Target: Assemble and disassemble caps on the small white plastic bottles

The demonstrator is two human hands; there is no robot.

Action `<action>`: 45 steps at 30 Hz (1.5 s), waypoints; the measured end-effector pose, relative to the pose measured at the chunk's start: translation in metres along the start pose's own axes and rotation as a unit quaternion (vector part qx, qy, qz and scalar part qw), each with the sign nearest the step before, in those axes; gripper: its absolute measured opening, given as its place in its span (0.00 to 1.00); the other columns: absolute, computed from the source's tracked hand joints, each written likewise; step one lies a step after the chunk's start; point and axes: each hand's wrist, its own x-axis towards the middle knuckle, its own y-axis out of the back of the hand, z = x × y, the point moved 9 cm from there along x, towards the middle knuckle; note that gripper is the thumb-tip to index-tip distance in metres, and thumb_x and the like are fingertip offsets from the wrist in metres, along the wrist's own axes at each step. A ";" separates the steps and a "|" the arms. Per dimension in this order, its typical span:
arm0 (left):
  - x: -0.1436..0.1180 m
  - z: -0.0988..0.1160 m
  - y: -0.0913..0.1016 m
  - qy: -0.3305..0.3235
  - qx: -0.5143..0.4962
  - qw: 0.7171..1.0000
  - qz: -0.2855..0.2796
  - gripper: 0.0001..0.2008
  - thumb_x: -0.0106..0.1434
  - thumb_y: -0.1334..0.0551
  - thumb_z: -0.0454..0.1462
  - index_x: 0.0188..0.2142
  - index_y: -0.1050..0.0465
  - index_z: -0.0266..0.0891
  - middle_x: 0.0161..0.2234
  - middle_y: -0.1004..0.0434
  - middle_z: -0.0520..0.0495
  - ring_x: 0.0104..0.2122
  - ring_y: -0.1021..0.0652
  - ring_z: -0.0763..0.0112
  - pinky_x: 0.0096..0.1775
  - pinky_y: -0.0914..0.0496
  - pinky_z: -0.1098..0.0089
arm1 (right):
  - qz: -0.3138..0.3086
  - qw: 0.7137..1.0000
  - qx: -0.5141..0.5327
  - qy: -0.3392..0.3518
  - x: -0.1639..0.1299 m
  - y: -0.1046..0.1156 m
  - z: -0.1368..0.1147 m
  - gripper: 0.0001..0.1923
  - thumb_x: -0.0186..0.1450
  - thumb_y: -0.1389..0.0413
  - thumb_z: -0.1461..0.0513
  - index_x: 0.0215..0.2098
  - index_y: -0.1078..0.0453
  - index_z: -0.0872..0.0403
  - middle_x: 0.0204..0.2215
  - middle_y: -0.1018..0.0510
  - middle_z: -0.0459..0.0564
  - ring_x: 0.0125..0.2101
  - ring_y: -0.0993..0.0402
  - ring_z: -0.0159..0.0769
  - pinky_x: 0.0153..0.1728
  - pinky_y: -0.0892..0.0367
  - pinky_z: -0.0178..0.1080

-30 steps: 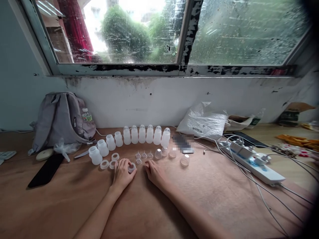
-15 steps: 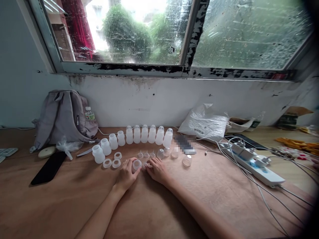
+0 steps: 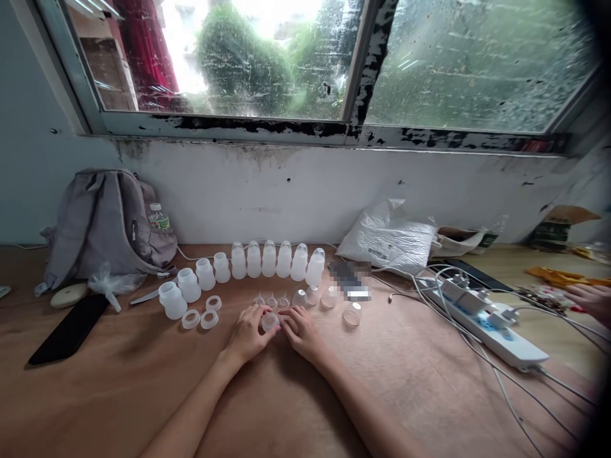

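A brown tabletop (image 3: pixel 119 388) ran along a stained white wall (image 3: pixel 296 191). Above it, a rain-streaked window (image 3: pixel 453 57) with a peeling dark frame (image 3: pixel 363 63) let in grey daylight from green trees outside.

small translucent white plastic ring cap (image 3: pixel 270 321) | round, open side up | pinched between both hands' fingertips | low over brown table, just before the small nipples row
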 end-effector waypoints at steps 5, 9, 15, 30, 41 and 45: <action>-0.006 -0.001 -0.010 -0.006 0.071 0.997 -0.012 0.13 0.53 0.40 0.41 0.39 0.35 0.43 0.38 0.29 0.48 0.39 0.30 0.62 0.45 0.40 0.60 | -0.016 1.000 0.001 0.007 -0.001 -0.006 0.000 0.10 0.59 0.51 0.66 0.39 0.33 0.53 0.33 0.29 0.50 0.36 0.36 0.38 0.39 0.40 0.41; -0.007 -0.003 -0.014 -0.008 0.090 0.996 -0.027 0.12 0.53 0.40 0.41 0.38 0.34 0.43 0.37 0.29 0.48 0.40 0.31 0.62 0.45 0.42 0.60 | -0.021 1.000 0.001 0.008 -0.001 -0.009 0.000 0.11 0.59 0.52 0.67 0.39 0.34 0.53 0.34 0.30 0.50 0.37 0.37 0.38 0.39 0.40 0.41; -0.008 0.000 -0.009 -0.020 0.089 0.996 -0.022 0.19 0.54 0.41 0.46 0.44 0.37 0.42 0.41 0.31 0.46 0.41 0.32 0.62 0.45 0.42 0.60 | -0.021 1.000 0.007 0.015 -0.003 -0.009 0.000 0.13 0.58 0.53 0.69 0.39 0.34 0.53 0.34 0.30 0.50 0.37 0.36 0.38 0.39 0.39 0.41; -0.014 -0.021 -0.012 0.160 -0.299 0.941 0.014 0.11 0.60 0.49 0.44 0.28 0.40 0.40 0.19 0.35 0.57 0.17 0.31 0.76 0.23 0.37 0.75 | -0.026 0.995 0.086 0.045 -0.008 0.001 -0.025 0.12 0.60 0.52 0.64 0.43 0.38 0.52 0.35 0.30 0.49 0.35 0.34 0.36 0.39 0.39 0.38; -0.022 0.005 -0.021 0.138 -0.250 0.958 -0.018 0.13 0.61 0.50 0.41 0.45 0.39 0.41 0.28 0.27 0.50 0.24 0.27 0.73 0.31 0.34 0.72 | 0.052 0.987 0.108 -0.107 -0.007 -0.003 0.009 0.07 0.53 0.51 0.65 0.24 0.48 0.52 0.18 0.41 0.40 0.19 0.44 0.28 0.21 0.47 0.31; -0.020 0.015 -0.017 0.069 -0.164 0.983 -0.037 0.13 0.57 0.47 0.35 0.43 0.38 0.41 0.36 0.27 0.49 0.27 0.27 0.73 0.33 0.33 0.72 | 0.044 0.984 0.118 -0.126 -0.006 -0.003 0.011 0.08 0.52 0.51 0.65 0.22 0.50 0.52 0.18 0.41 0.39 0.19 0.45 0.27 0.21 0.49 0.31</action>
